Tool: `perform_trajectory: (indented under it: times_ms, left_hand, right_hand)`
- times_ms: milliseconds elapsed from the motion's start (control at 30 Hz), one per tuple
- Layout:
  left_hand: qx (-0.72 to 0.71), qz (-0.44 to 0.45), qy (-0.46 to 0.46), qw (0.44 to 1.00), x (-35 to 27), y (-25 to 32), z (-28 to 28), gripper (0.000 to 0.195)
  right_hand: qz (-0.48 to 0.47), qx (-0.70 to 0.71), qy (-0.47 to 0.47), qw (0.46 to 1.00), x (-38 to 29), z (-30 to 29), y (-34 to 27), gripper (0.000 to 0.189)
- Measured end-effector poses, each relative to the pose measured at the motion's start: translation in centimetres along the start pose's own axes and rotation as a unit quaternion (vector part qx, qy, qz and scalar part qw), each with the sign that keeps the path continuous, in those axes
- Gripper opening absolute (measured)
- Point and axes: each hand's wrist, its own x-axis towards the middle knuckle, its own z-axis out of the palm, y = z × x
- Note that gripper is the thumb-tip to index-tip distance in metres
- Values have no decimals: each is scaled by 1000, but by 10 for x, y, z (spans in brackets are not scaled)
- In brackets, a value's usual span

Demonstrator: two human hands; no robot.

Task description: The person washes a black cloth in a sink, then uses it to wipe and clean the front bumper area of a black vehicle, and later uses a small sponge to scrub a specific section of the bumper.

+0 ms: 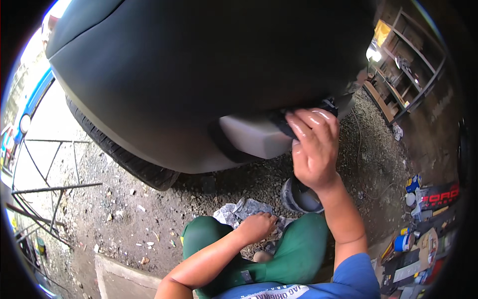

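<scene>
A matte dark grey car bumper (pixel 157 123) fills the upper middle, with a paler angular lower section (pixel 257 136) beside dark recesses. My right hand (pixel 315 145), its fingers wet and bent, is against that lower section at a black area; whether a thin thing lies under the fingertips is hidden. Below the right wrist is a bucket (pixel 289 196) of cloudy greyish liquid, partly covered by my forearm. My left hand (pixel 261 226) hangs loosely curled between my knees, near crumpled printed paper (pixel 242 209) on the ground. Its fingertips are out of sight.
A car tyre (pixel 123 149) shows under the bumper at left. Metal frames (pixel 56 187) stand on the gravelly ground (pixel 123 224) further left. To the right are a shelf rack (pixel 410 63), a blue-and-white can (pixel 403 243) and assorted clutter. A concrete edge (pixel 123 276) lies near me.
</scene>
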Motion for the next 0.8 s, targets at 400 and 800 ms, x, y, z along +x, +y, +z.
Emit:
perform_trajectory:
  times_ms: [400, 800]
  left_hand:
    - [-37, -26, 28, 999, -11, -1, -8, 36]
    - [-24, -30, 72, 997, -22, -1, -9, 29]
  right_hand:
    - [-187, -196, -3, 963, -28, 62, -38, 28]
    - [-49, -10, -290, 956, -118, -1, 1, 35]
